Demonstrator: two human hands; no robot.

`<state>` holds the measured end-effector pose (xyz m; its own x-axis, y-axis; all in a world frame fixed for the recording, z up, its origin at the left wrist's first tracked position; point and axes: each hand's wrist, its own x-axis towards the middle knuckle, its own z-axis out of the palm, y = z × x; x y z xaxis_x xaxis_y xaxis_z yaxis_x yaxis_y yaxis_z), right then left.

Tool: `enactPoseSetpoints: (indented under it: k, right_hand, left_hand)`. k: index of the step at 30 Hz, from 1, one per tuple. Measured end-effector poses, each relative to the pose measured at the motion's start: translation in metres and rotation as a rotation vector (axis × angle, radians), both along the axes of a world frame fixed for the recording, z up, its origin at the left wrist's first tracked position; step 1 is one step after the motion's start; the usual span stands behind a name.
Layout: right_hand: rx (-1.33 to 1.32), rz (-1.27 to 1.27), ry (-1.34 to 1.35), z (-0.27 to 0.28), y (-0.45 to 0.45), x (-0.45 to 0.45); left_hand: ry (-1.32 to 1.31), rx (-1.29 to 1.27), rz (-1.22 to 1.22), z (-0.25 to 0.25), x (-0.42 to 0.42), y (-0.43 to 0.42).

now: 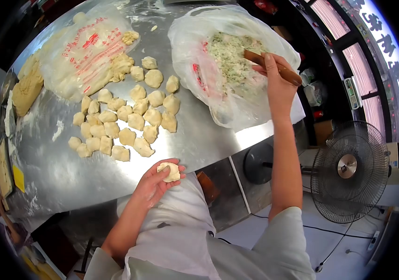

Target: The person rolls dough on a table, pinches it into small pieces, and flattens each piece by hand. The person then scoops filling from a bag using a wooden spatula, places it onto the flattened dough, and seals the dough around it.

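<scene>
A small piece of dough [169,172] rests in my left hand [155,183], thumb pressed on it, just past the table's front edge. My right hand [280,77] grips a brown wooden spatula [287,73] over the chopped green-and-white filling [230,58]. That filling lies in a container lined with a clear plastic bag [185,44]; whether the spatula's tip touches it I cannot tell. Several lumps of dough [136,122] sit loosely grouped on the steel table [195,149], left of the bag.
A large dough mass [64,81] lies under a plastic sheet with red print [87,51] at the back left. Beside it is a tan heap [27,88]. A yellow card [18,178] is at the left edge. To my right stands a fan [347,166].
</scene>
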<state>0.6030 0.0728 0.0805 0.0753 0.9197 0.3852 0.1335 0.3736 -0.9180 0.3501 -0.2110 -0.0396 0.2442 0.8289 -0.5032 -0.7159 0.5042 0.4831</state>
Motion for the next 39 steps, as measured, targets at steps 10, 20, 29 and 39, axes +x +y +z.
enactPoseSetpoints:
  k: [10,20,29,39]
  right_hand:
    - [-0.136,0.17,-0.326,0.001,0.007,-0.003]
    - [-0.15,0.121,-0.06,-0.01,-0.017,-0.001]
    - [-0.22,0.057,0.066,-0.012,-0.022,-0.005]
    - [-0.241,0.073,0.138,-0.011,-0.031,-0.004]
  left_hand:
    - [-0.074,0.001,-0.005,-0.005,-0.005,-0.001]
    - [-0.106,0.007,-0.063,-0.006,-0.009,0.005]
    - [-0.101,0.015,-0.076,-0.006,-0.006,0.009]
    - [-0.106,0.009,-0.053,-0.003,-0.004,0.009]
